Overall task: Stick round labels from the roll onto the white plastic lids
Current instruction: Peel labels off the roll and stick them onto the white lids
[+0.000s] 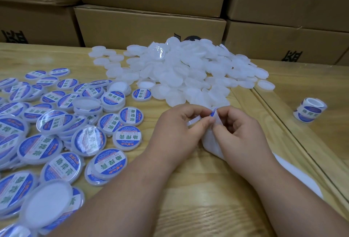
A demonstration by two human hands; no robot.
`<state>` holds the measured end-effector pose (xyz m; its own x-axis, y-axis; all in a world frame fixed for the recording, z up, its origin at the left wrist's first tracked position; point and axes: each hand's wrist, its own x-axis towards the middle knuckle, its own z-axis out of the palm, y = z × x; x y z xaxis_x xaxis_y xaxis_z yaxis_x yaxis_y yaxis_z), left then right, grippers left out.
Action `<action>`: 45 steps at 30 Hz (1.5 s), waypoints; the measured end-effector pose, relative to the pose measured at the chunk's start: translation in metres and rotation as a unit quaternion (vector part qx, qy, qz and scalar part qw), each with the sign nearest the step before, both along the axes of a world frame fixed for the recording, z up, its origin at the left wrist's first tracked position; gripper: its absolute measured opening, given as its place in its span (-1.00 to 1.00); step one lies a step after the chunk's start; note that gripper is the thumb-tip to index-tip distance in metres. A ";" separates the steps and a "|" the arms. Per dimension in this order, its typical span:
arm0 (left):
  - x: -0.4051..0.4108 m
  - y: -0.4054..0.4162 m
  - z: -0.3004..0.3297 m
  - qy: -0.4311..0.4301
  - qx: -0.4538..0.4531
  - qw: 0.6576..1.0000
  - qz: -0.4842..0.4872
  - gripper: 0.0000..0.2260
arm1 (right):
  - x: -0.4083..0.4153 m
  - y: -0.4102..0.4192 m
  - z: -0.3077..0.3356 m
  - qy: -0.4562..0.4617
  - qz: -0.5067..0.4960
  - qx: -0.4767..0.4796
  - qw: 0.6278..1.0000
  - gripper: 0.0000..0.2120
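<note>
My left hand (181, 131) and my right hand (239, 132) meet over the middle of the wooden table (188, 208). Between them they pinch a blue and white round label (213, 113) at the edge of a white backing strip (211, 142), which trails away under my right forearm. My left hand also holds a white plastic lid (193, 121), mostly hidden by its fingers. A heap of plain white lids (181, 70) lies just beyond my hands. A roll of labels (309, 111) stands at the right.
Several labelled lids (56, 132) are spread over the left of the table, some overturned. Stacked brown cardboard boxes (149, 27) wall off the far edge. A seam (279, 117) between two table tops runs diagonally at the right.
</note>
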<state>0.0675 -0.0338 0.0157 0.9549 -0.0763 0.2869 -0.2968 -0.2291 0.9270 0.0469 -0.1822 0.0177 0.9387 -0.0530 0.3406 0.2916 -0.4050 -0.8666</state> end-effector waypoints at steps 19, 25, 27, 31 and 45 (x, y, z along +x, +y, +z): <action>-0.002 0.005 0.011 0.066 -0.167 0.980 0.085 -0.80 | 0.000 0.001 0.006 -0.137 -0.131 -0.064 0.980 -0.61; -0.003 0.005 0.012 0.069 -0.160 0.982 0.070 -0.83 | -0.003 0.004 0.009 -0.161 -0.105 -0.106 0.976 -0.73; -0.003 0.006 0.011 0.071 -0.166 0.981 0.066 -0.83 | -0.003 0.004 0.011 -0.156 -0.101 -0.092 0.978 -0.67; -0.001 0.006 0.009 0.065 -0.161 0.984 0.046 -0.86 | -0.005 0.005 0.012 -0.166 -0.083 -0.082 0.979 -0.62; 0.006 0.012 0.009 0.150 -0.417 0.889 -0.115 -0.67 | -0.007 0.008 0.015 -0.157 -0.107 0.080 0.978 -0.82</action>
